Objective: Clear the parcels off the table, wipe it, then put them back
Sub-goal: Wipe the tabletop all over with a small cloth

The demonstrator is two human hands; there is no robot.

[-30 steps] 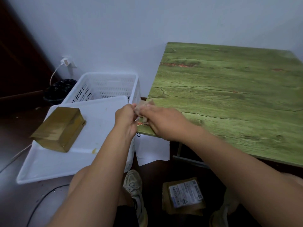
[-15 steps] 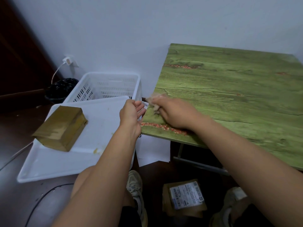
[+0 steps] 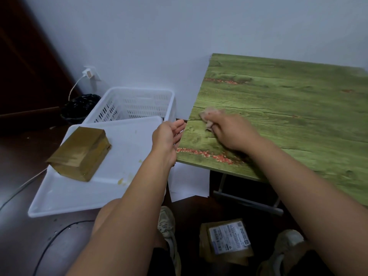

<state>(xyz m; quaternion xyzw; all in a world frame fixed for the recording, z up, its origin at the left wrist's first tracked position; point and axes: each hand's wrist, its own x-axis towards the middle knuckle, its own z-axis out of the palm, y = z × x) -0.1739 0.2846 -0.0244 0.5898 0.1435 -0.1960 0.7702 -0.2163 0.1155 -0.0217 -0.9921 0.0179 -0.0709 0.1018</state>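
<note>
At centre frame, our right hand (image 3: 233,132) presses a crumpled pale cloth (image 3: 210,116) onto the green table (image 3: 288,108), fingers curled round it. Our left hand (image 3: 167,138) is held beside the table's left edge, its grip released, fingers straight. Left of it, a brown parcel (image 3: 79,154) lies on a white tray (image 3: 65,198) in front of a white basket (image 3: 131,102). At lower centre, a labelled parcel (image 3: 227,242) lies on the floor between our shoes.
</note>
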